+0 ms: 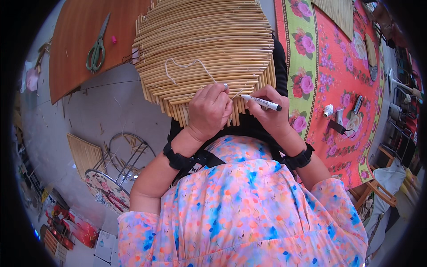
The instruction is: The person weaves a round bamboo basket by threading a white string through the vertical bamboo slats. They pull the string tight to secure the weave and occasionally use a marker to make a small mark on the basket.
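Observation:
A mat of pale reed stalks (pixel 200 49), bound side by side, lies over my lap, its near edge stepped with short stalk ends. My left hand (pixel 209 109) is closed at that near edge, a metal band on one finger. Loose white string (pixel 183 66) loops over the stalks and runs into its fingers; the fingertips are partly hidden. Close on the right, my right hand (pixel 269 111) grips a white marker pen (pixel 262 103) with a black end. The pen's other end points left, at the stalks beside my left hand.
On the brown wooden table (pixel 71 58) at left lie green-handled scissors (pixel 96 51) and a small pink piece (pixel 114 39). At right, a flowered red cloth (pixel 329 147) carries a thread spool (pixel 328 110) and a small black device (pixel 336 127). A toppled round stool (pixel 104 189) is lower left.

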Action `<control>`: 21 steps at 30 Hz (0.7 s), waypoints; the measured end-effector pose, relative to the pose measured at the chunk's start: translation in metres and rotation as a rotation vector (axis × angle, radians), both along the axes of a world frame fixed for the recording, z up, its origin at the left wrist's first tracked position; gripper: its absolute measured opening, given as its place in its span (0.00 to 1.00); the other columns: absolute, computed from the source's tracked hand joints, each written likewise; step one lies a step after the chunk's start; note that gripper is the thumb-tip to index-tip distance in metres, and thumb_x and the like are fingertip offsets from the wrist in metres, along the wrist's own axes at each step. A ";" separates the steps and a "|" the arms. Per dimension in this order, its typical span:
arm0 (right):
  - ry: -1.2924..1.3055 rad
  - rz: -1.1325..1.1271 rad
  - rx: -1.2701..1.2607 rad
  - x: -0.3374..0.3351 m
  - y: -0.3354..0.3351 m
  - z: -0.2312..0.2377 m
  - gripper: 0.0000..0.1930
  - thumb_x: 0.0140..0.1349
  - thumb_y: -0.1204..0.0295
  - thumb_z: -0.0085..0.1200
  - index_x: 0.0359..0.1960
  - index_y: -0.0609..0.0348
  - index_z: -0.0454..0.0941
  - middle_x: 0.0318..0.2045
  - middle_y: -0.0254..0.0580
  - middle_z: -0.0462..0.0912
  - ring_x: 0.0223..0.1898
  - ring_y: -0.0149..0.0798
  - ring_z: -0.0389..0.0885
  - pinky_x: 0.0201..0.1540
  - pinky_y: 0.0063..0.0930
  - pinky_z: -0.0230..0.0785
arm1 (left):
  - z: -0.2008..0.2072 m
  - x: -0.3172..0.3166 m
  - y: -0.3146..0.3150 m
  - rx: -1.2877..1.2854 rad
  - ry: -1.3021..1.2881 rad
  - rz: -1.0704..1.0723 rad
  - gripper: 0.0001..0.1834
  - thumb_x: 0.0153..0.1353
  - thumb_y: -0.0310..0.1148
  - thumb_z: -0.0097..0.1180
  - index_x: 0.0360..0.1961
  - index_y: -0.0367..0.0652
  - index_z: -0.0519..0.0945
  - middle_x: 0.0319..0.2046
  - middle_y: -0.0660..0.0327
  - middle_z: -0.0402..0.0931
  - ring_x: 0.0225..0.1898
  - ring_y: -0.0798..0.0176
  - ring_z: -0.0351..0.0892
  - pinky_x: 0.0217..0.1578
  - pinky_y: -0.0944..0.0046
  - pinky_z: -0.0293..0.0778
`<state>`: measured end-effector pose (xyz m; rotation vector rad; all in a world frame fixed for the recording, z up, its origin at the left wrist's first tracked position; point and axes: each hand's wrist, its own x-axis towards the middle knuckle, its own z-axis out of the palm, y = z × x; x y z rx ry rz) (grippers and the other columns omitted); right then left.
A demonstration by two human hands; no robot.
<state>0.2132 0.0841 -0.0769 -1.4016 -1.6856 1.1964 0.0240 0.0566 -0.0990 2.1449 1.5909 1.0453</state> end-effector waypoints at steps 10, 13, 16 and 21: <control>0.035 -0.015 -0.064 0.001 0.001 -0.004 0.05 0.57 0.80 0.62 0.30 0.63 0.76 0.21 0.39 0.84 0.24 0.25 0.84 0.26 0.21 0.74 | 0.001 0.000 0.001 -0.002 -0.001 -0.007 0.09 0.44 0.21 0.64 0.25 0.41 0.75 0.35 0.59 0.77 0.35 0.54 0.80 0.37 0.56 0.76; -0.001 -0.014 -0.051 0.001 0.001 -0.007 0.06 0.56 0.79 0.63 0.30 0.62 0.76 0.21 0.39 0.84 0.23 0.25 0.84 0.25 0.21 0.74 | 0.001 0.000 0.001 -0.003 -0.003 -0.008 0.09 0.44 0.21 0.64 0.25 0.41 0.74 0.35 0.59 0.77 0.35 0.54 0.80 0.37 0.56 0.76; -0.004 -0.022 -0.038 -0.001 0.002 -0.006 0.06 0.56 0.79 0.63 0.30 0.62 0.76 0.20 0.39 0.83 0.23 0.26 0.84 0.25 0.21 0.73 | -0.001 0.000 0.001 -0.003 -0.001 -0.006 0.09 0.45 0.21 0.64 0.25 0.41 0.74 0.35 0.59 0.77 0.36 0.54 0.80 0.37 0.56 0.76; -0.015 -0.039 -0.040 -0.003 0.002 -0.002 0.05 0.56 0.79 0.62 0.30 0.63 0.76 0.19 0.39 0.83 0.22 0.26 0.84 0.25 0.21 0.73 | -0.001 0.000 0.000 -0.003 0.001 -0.005 0.09 0.45 0.22 0.64 0.25 0.41 0.74 0.35 0.60 0.77 0.36 0.54 0.80 0.37 0.57 0.76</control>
